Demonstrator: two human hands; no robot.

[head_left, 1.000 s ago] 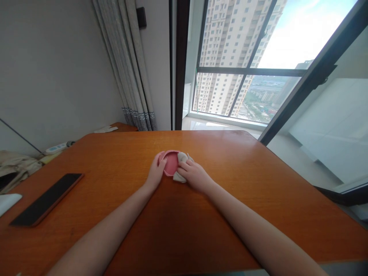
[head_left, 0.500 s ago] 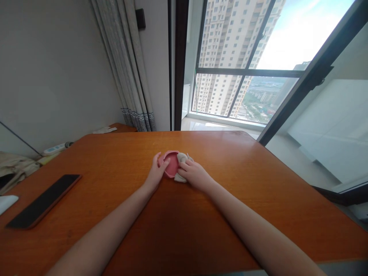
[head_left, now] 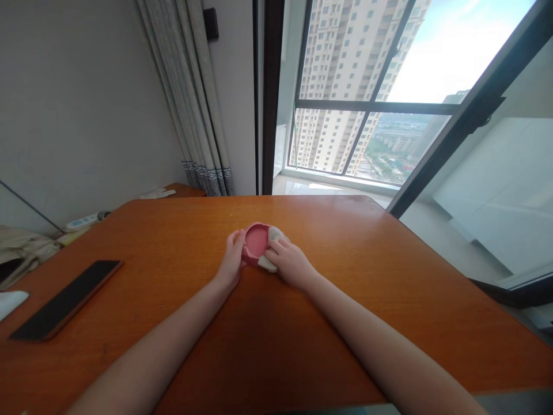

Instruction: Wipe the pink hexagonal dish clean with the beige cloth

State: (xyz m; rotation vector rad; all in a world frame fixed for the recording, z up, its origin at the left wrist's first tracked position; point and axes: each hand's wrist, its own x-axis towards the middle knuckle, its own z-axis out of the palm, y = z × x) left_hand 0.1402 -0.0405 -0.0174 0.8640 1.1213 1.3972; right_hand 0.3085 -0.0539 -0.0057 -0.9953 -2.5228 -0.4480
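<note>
A shallow round pink dish [head_left: 256,241] with a raised, wavy rim is held a little above or on the table, which I cannot tell. My left hand [head_left: 233,253] grips its left edge, fingers closed along the outside. On the dish's right side, my right hand [head_left: 288,260] is closed on a whitish cloth [head_left: 268,264]. The cloth is wrapped over the right part of the rim and partly hidden by my fingers.
The brown wooden table [head_left: 181,230] spreads around both arms. On the left lies a flat black pad [head_left: 69,300]. A white object [head_left: 12,304] and beige fabric [head_left: 26,251] are at the far left edge, with a power strip [head_left: 84,222] behind.
My left thumb has moved from inside the dish to its left edge. The dish has turned slightly, and the cloth now sits closer around its right rim.
</note>
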